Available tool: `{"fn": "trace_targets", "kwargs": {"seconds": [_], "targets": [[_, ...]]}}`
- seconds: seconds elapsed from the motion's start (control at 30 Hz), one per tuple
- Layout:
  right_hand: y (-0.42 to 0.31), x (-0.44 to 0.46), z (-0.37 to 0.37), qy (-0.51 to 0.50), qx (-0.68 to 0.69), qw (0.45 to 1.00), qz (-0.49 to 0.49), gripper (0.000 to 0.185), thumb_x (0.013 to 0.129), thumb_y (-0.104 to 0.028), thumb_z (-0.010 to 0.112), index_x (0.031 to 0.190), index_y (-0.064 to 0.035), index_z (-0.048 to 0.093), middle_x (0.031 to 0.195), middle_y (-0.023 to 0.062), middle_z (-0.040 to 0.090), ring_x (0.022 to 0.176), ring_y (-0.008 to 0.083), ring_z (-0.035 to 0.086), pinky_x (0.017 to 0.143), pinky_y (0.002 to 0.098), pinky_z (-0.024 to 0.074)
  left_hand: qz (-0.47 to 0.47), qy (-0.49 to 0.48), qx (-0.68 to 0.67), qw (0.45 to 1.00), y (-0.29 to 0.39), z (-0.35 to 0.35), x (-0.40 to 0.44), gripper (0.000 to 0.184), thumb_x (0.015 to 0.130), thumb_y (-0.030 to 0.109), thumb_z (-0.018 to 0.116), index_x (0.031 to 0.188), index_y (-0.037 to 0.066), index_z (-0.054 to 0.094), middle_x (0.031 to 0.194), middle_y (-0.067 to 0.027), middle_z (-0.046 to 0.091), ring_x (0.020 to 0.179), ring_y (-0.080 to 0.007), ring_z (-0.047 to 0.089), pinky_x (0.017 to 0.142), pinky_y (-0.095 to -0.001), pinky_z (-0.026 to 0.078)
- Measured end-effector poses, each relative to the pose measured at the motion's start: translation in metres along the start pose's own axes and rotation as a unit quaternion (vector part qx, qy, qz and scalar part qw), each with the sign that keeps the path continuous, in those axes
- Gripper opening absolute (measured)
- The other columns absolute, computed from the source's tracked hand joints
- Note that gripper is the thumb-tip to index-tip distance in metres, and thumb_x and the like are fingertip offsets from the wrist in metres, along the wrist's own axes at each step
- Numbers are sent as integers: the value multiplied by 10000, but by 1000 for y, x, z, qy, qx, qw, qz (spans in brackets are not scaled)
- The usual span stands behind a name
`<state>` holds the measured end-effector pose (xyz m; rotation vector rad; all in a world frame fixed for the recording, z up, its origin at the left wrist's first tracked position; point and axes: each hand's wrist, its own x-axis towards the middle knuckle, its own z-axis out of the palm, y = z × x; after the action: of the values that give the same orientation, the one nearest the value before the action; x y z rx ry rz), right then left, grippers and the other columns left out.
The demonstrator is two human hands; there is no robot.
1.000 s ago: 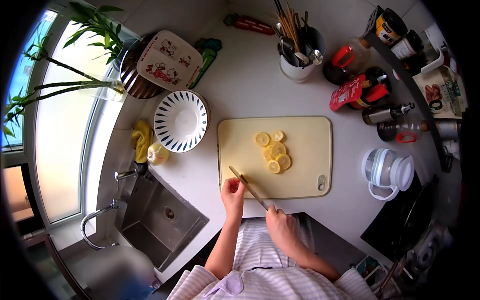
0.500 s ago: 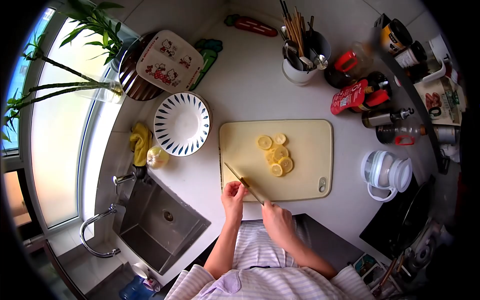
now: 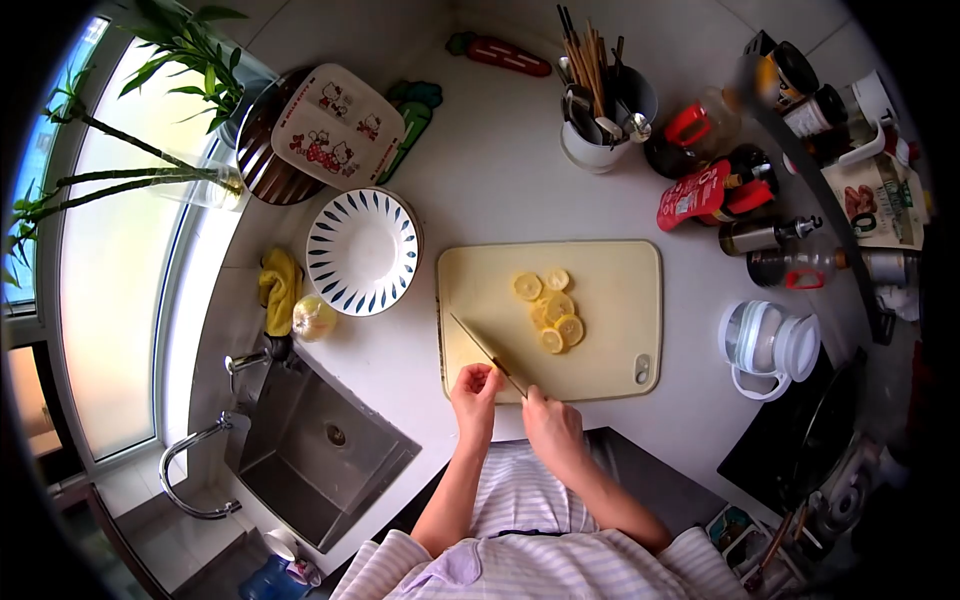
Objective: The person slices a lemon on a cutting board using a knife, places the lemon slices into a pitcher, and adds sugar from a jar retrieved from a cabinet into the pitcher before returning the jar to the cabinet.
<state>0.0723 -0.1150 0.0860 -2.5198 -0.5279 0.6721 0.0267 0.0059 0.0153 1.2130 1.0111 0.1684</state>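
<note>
1. Across the middle of the view stretches a pale counter (image 3: pixel 480 150), bearing everything listed below except the sink, which is set into it.
2. Left of the person is a steel sink (image 3: pixel 300 450) with a drain in its floor.
3. At the counter's near edge, in front of the body, lies a cream cutting board (image 3: pixel 615 300), flat, its hole at the near right corner.
4. Beyond the sink, left of the board, sits a white bowl (image 3: pixel 363 250) with blue leaf-shaped marks around its inside.
5. Over the board's near edge, the right hand (image 3: pixel 553 425) is wrapped around a knife handle; beside it, the left hand (image 3: pixel 474 398) has its fingertips drawn together near the blade, and whether they pinch anything I cannot tell.
6. Slanting away to the left, the knife (image 3: pixel 472 335) has its blade over the board.
7. Near the board's centre lie several lemon slices (image 3: pixel 559 306), mostly overlapping.
</note>
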Motion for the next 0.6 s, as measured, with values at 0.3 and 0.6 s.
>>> {"fn": "trace_targets", "kwargs": {"seconds": [0.3, 0.6], "targets": [[8, 16, 21, 85, 32, 995, -45, 184, 933, -190, 590, 843, -38, 545, 616, 199, 621, 589, 390, 649, 530, 484, 520, 45, -4, 62, 997, -1, 1, 4, 122, 911, 70, 672, 956, -17, 598, 841, -39, 647, 744, -96, 607, 693, -231, 513], [16, 6, 12, 24, 12, 1000, -2, 175, 927, -186, 565, 851, -28, 568, 660, 231, 643, 620, 394, 664, 586, 491, 545, 43, 3, 134, 990, 11, 5, 0, 135, 883, 80, 684, 939, -23, 617, 785, -54, 668, 689, -104, 624, 641, -252, 517]]}}
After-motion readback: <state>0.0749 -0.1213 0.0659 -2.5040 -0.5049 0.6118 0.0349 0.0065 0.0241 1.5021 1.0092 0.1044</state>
